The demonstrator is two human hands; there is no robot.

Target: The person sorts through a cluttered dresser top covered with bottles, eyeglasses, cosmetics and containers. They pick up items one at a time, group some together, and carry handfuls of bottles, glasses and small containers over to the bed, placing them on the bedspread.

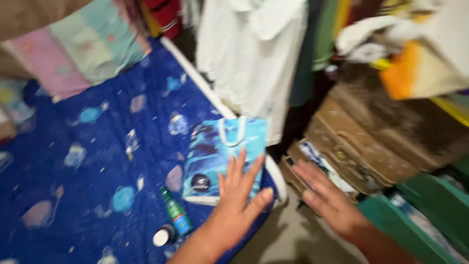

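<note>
folded cloth: lying near the bed edge, looking soft, light and floppy, so probably best lifted from underneath
left hand: pressing flat on the cloth, fingers spread wide, holding nothing
right hand: hovering off the bed, open and empty
green bottle: lying just left of the cloth, smooth plastic

left hand flat, right hand outstretched
</note>
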